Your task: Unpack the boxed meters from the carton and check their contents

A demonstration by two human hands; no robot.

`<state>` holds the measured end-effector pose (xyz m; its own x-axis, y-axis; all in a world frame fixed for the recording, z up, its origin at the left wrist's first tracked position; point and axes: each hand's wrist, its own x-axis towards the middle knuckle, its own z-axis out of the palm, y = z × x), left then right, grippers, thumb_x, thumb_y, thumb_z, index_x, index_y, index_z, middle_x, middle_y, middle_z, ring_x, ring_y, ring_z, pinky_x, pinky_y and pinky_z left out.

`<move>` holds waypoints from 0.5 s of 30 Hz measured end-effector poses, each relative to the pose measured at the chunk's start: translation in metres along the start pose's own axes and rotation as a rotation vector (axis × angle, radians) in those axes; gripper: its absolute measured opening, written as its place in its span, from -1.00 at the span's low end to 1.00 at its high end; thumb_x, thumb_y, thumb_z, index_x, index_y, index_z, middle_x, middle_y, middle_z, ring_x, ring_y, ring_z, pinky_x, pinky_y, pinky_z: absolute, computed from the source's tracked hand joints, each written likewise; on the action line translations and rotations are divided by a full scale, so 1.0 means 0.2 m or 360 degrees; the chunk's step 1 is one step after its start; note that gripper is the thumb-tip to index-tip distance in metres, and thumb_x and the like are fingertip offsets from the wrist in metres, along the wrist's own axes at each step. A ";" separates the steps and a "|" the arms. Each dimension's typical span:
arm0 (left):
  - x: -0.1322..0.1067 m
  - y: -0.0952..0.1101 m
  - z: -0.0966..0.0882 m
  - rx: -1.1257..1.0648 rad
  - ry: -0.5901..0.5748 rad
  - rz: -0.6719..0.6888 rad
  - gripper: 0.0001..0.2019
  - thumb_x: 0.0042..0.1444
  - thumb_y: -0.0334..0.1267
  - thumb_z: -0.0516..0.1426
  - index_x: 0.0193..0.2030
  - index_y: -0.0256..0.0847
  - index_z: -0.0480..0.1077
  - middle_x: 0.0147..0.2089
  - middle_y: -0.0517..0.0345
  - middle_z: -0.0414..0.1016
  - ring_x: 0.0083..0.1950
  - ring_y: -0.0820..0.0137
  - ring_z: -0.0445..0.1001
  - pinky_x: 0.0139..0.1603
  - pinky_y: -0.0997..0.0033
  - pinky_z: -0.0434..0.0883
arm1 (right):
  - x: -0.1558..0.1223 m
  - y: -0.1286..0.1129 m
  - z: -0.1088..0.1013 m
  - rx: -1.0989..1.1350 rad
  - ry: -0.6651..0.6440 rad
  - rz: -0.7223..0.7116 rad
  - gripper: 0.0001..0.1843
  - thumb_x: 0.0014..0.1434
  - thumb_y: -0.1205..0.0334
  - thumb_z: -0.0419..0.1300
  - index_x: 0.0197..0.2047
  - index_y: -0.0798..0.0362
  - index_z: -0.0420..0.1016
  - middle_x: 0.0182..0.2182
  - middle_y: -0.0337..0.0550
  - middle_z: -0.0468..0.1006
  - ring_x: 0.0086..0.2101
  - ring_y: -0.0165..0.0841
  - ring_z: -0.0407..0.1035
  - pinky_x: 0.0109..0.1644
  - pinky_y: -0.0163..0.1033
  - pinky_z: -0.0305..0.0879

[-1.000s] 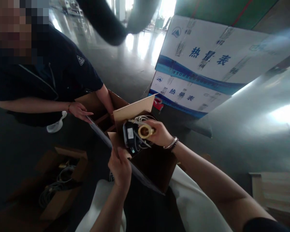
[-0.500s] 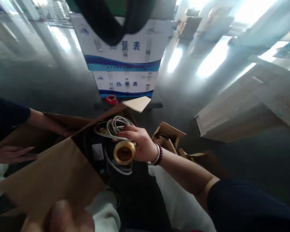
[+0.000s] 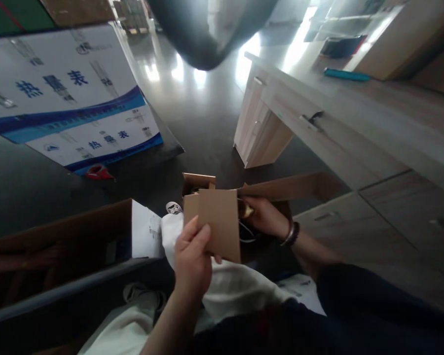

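The brass fitting (image 3: 247,211) sits in the right hand (image 3: 264,217), whose fingers are curled round it, though their tips are partly hidden. Just below this grip a pale cable (image 3: 248,232) loops in the dark, and immediately left of it stands a brown cardboard panel (image 3: 219,224), pinched between thumb and fingers of the left hand (image 3: 193,251); whether it is a box flap or a loose piece I cannot tell. The likeliest trouble is the cable snagging on the panel's edge if the fitting is lifted with loops hanging free; a smooth, heavy-looking metal part could also slip if held only by its end. The right forearm comes in from the lower right, wrist low beside the open brown box (image 3: 305,186); the left forearm rises steeply from below, thumb uppermost. Well left of both grips, a co-worker's arm (image 3: 40,259) reaches into a white carton (image 3: 146,229).
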<state>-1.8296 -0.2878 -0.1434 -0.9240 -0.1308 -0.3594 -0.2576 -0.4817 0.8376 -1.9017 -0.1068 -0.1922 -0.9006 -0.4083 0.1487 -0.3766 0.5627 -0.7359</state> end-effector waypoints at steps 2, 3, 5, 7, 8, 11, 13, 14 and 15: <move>0.02 -0.19 0.11 -0.0028 -0.0194 -0.0222 -0.63 -0.15 -0.15 0.20 -0.19 -0.30 0.42 -0.44 0.17 0.39 -0.59 0.54 0.28 -0.81 0.65 0.18 | -0.21 0.19 -0.06 -0.0120 -0.0052 0.0269 -0.59 -0.03 0.40 0.13 -0.04 0.09 0.42 -0.14 -0.04 0.53 -0.12 -0.22 0.41 -0.06 -0.22 0.32; 0.03 -0.30 0.14 -0.0006 -0.0298 -0.0315 -0.60 -0.13 -0.14 0.19 -0.15 -0.33 0.41 -0.44 0.16 0.39 -0.58 0.54 0.28 -0.78 0.65 0.20 | -0.31 0.27 -0.06 -0.0195 -0.0061 0.0406 -0.55 -0.01 0.39 0.12 0.01 0.09 0.38 -0.10 -0.02 0.51 -0.10 -0.21 0.40 -0.04 -0.22 0.31; 0.05 -0.53 0.18 0.0093 -0.0391 -0.0454 -0.57 -0.10 -0.15 0.16 -0.10 -0.37 0.38 -0.43 0.15 0.40 -0.56 0.55 0.28 -0.73 0.65 0.23 | -0.50 0.43 -0.03 -0.0430 -0.0169 0.0699 -0.50 0.02 0.41 0.08 0.08 0.11 0.34 -0.08 0.02 0.49 -0.10 -0.18 0.40 -0.03 -0.20 0.30; 0.07 -0.74 0.18 0.0251 -0.0430 -0.0601 -0.61 -0.05 -0.19 0.11 -0.09 -0.38 0.36 -0.43 0.14 0.40 -0.56 0.54 0.28 -0.67 0.60 0.29 | -0.64 0.56 0.05 -0.0671 -0.0405 0.1012 -0.49 0.08 0.43 0.01 0.13 0.08 0.30 -0.10 0.03 0.51 -0.13 -0.17 0.42 -0.07 -0.18 0.31; 0.09 -0.83 0.17 0.0397 -0.0413 -0.0662 -0.65 -0.03 -0.24 0.08 -0.09 -0.37 0.36 -0.42 0.14 0.41 -0.55 0.53 0.30 -0.63 0.58 0.32 | -0.69 0.62 0.11 -0.0743 -0.0522 0.1125 -0.50 0.11 0.43 -0.03 0.13 0.07 0.29 -0.11 0.03 0.51 -0.15 -0.16 0.42 -0.10 -0.17 0.31; 0.16 -1.01 0.12 0.0970 -0.0351 -0.0779 -0.69 -0.04 -0.44 0.04 -0.11 -0.29 0.39 -0.34 0.12 0.47 -0.47 0.50 0.37 -0.54 0.59 0.33 | -0.73 0.76 0.30 -0.0784 -0.0734 0.1296 -0.54 0.18 0.46 -0.10 0.10 0.06 0.32 -0.16 0.08 0.52 -0.18 -0.17 0.44 -0.17 -0.14 0.33; 0.19 -1.04 0.09 0.1150 -0.0330 -0.0859 -0.60 -0.05 -0.54 -0.01 -0.03 -0.29 0.37 -0.32 0.10 0.49 -0.47 0.51 0.39 -0.51 0.59 0.33 | -0.70 0.84 0.45 -0.0746 -0.0810 0.1343 -0.62 0.21 0.45 -0.07 0.05 0.11 0.36 -0.19 0.06 0.52 -0.20 -0.23 0.44 -0.16 -0.14 0.35; 0.21 -1.02 0.07 0.1153 -0.0325 -0.0884 -0.56 -0.03 -0.55 -0.03 0.02 -0.31 0.34 -0.31 0.08 0.50 -0.47 0.51 0.40 -0.50 0.59 0.34 | -0.67 0.88 0.52 -0.0719 -0.0840 0.1353 -0.68 0.23 0.40 -0.04 0.02 0.13 0.37 -0.18 0.03 0.51 -0.19 -0.27 0.43 -0.14 -0.14 0.35; 0.21 -0.99 0.05 0.1130 -0.0327 -0.0875 -0.55 -0.01 -0.55 -0.05 0.06 -0.32 0.31 -0.30 0.06 0.51 -0.46 0.52 0.41 -0.47 0.58 0.35 | -0.64 0.91 0.58 -0.0689 -0.0859 0.1356 -0.72 0.25 0.34 0.00 -0.01 0.14 0.38 -0.17 -0.02 0.50 -0.18 -0.31 0.41 -0.12 -0.15 0.36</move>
<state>-1.8205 -0.1899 -0.3205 -0.6347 0.1481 -0.7584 -0.7256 0.2234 0.6508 -1.8295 -0.0354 -0.4219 -0.7278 0.0327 -0.6850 0.1849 0.9712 -0.1500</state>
